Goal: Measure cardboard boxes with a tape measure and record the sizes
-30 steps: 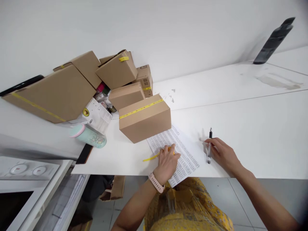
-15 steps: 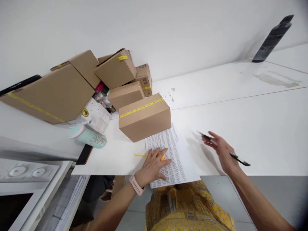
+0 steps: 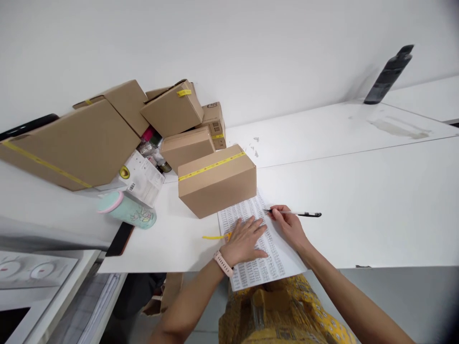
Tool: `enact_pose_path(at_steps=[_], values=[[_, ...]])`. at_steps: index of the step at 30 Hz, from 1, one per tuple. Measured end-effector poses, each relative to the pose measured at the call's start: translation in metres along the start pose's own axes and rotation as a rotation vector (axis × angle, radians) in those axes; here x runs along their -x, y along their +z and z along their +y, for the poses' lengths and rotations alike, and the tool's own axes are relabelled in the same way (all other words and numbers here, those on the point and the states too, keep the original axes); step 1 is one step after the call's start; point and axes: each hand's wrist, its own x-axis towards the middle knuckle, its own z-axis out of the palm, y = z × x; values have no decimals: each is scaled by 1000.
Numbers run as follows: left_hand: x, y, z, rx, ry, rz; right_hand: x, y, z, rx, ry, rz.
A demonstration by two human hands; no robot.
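My left hand [image 3: 245,241] lies flat with its fingers spread on a printed sheet of paper [image 3: 247,277] covered in columns of small print. A yellow strip [image 3: 214,237] pokes out from under that hand; the rest of it is hidden. In my right hand [image 3: 289,227] is a pen [image 3: 304,214] with a black end, its tip at the upper right of the printed columns. Just beyond the sheet, a taped cardboard box [image 3: 217,188] covers the paper's top edge.
Several cardboard boxes [image 3: 172,112] are stacked at the back left. In front of them are a white carton [image 3: 145,179] and a mint tumbler [image 3: 131,210]. A dark bottle [image 3: 389,76] stands at the back right of the white table [image 3: 366,205].
My right hand has moved left with the pen, from beside the sheet onto its right part. My left hand has slid slightly right over the paper and covers more of the yellow thing.
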Motion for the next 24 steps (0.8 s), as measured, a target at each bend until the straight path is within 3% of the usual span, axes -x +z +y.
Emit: enact_pose_path(at_steps=[4,11,24], values=[[-9,0,5,12,-41,4,-10,-2,7,14,-21,-20],[-16,3,5,57,-49,19,-17,-5,4,245,-67,-57],[-14,2,6,60,-51,37,-15,-4,4,292,-118,-81]])
